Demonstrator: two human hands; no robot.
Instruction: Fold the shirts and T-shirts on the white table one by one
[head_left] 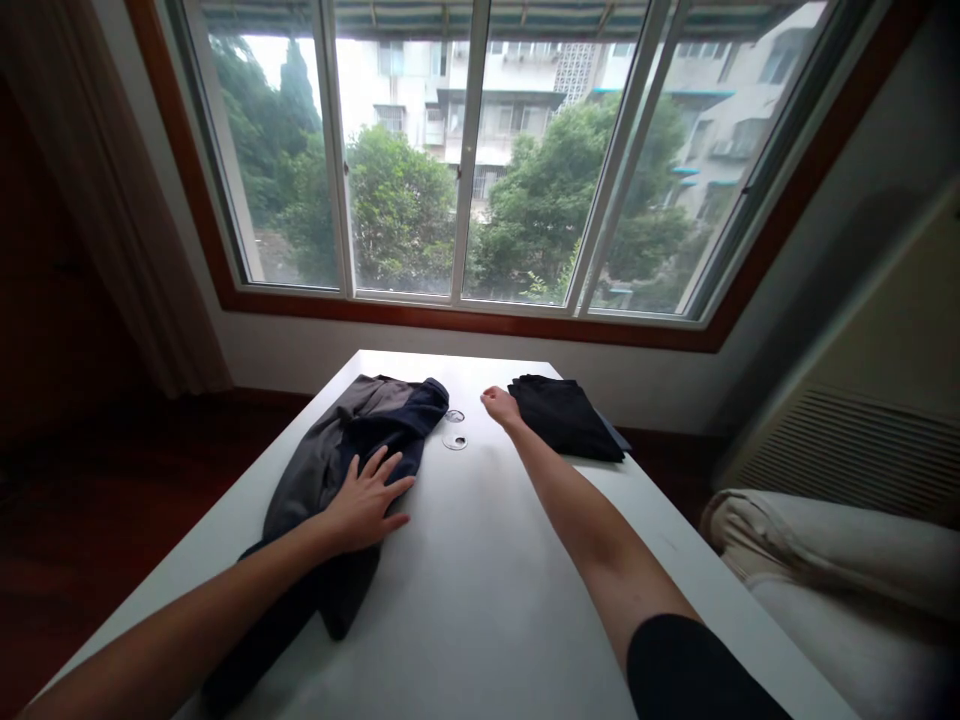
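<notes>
My left hand (370, 500) lies with its fingers spread on a loose heap of dark grey and navy clothes (311, 480) along the left side of the white table. A sleeve or leg of this clothing trails toward the near edge. My right hand (500, 405) is over the far part of the table with its fingers curled in, and nothing shows in it. Close by on its right is a folded stack of black clothes (566, 418), with a dark blue-grey edge showing beneath.
Two round cable-hole fittings (455, 442) are set in the white table (480, 600). A wide window (465, 180) is beyond it. At the right are rolled beige bedding (840, 550) and a slatted pale unit (847, 440). A curtain (127, 200) hangs at the left.
</notes>
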